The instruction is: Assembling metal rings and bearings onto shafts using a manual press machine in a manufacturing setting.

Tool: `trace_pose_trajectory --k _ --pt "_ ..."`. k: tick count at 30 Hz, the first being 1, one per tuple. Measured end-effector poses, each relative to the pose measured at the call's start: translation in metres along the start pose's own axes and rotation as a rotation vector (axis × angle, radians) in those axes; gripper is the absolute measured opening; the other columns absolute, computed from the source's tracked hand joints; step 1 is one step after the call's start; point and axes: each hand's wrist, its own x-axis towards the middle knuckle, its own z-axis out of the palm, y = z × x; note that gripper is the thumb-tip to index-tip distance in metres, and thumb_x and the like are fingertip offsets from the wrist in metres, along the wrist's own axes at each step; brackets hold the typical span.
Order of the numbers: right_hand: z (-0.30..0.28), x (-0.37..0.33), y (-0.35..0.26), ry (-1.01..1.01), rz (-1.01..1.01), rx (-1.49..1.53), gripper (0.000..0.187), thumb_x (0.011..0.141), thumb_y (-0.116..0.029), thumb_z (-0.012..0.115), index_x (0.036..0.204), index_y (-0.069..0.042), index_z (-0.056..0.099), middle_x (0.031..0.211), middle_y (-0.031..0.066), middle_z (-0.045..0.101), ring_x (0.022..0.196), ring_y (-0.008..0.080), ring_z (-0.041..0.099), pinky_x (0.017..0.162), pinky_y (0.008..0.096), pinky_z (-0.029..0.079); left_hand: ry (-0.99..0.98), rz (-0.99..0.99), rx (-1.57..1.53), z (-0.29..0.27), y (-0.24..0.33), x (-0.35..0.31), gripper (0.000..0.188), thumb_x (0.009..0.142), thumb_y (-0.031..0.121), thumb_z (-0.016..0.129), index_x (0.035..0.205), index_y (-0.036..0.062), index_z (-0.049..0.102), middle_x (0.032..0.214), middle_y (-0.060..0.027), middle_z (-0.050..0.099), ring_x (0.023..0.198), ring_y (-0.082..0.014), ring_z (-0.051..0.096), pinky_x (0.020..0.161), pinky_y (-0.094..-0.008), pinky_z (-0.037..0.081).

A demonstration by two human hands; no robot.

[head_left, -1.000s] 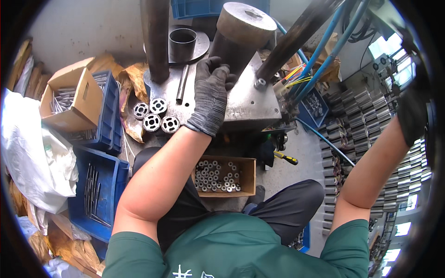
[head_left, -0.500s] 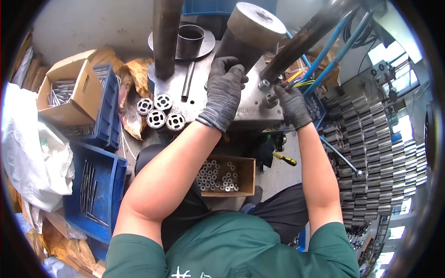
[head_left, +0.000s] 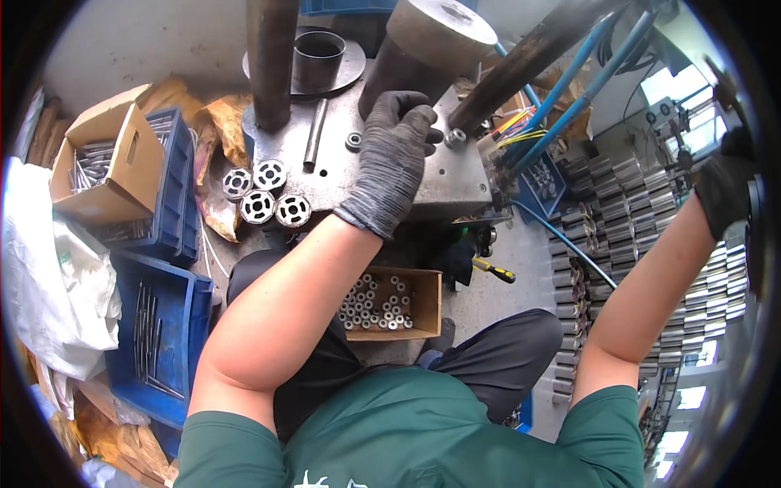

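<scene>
My left hand (head_left: 390, 159), in a dark grey knitted glove, is curled closed over a steel plate (head_left: 451, 195), just below a thick steel cylinder (head_left: 407, 65). Whatever its fingers hold, if anything, is hidden. Beside it on the plate lie a small ring (head_left: 354, 141) and a steel rod (head_left: 316, 134). A small collar (head_left: 455, 138) sits at the foot of the right column. Far out to the right, my gloved right hand (head_left: 722, 191) reaches up against dark parts at the picture's rim. Its fingers are too dark to make out.
Slotted round motor cores (head_left: 258, 206) cluster at the plate's left corner. A cardboard box (head_left: 423, 301) of small rings stands between my legs. To the left are a blue crate (head_left: 122, 325) with thin shafts and an open carton (head_left: 114, 171). Metal cylinders (head_left: 618, 220) are stacked right.
My right hand has swung from the plate's right corner far out to the right. A small metal piece at that corner no longer shows. My left hand has hardly moved.
</scene>
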Motion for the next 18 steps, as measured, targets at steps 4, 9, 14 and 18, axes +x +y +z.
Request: trace_pose_trajectory --k 4,9,14,18 --pt "-0.162 0.037 -0.033 -0.089 0.336 0.866 0.029 0.101 -0.032 0.061 0.101 -0.005 0.071 0.073 0.0033 0.07 0.063 0.014 0.069 0.05 0.0301 0.049 0.071 -0.01 0.004 -0.019 -0.001 0.005 0.026 0.101 0.017 0.057 0.123 0.0031 0.056 0.103 -0.009 0.068 0.084 -0.0143 0.068 0.073 -0.027 0.055" --pt "-0.352 -0.107 -0.202 -1.303 0.431 2.098 0.043 0.101 -0.039 0.057 0.09 0.001 0.069 0.076 0.0086 0.068 0.071 0.0204 0.064 0.069 0.0398 0.051 0.05 -0.018 0.073 -0.007 -0.01 0.004 0.025 0.098 0.017 0.059 0.12 0.0028 0.059 0.101 -0.0092 0.068 0.082 -0.0159 0.069 0.073 -0.0283 0.055" --pt "-0.343 -0.081 -0.196 -1.421 0.471 2.111 0.046 0.099 -0.042 0.059 0.093 0.003 0.07 0.077 0.0131 0.069 0.074 0.0195 0.063 0.071 0.0415 0.051 0.006 -0.004 0.12 -0.008 -0.006 -0.001 0.024 0.097 0.017 0.06 0.117 0.0029 0.059 0.1 -0.009 0.067 0.081 -0.0163 0.068 0.073 -0.0299 0.055" --pt "-0.316 -0.083 -0.197 -1.574 0.484 2.321 0.033 0.1 -0.033 0.061 0.105 -0.001 0.069 0.087 0.0123 0.069 0.078 0.0173 0.063 0.074 0.0333 0.052 -0.016 -0.013 0.117 -0.001 -0.017 0.004 0.026 0.097 0.018 0.06 0.118 0.0023 0.059 0.101 -0.0092 0.066 0.08 -0.0159 0.067 0.073 -0.0299 0.055"
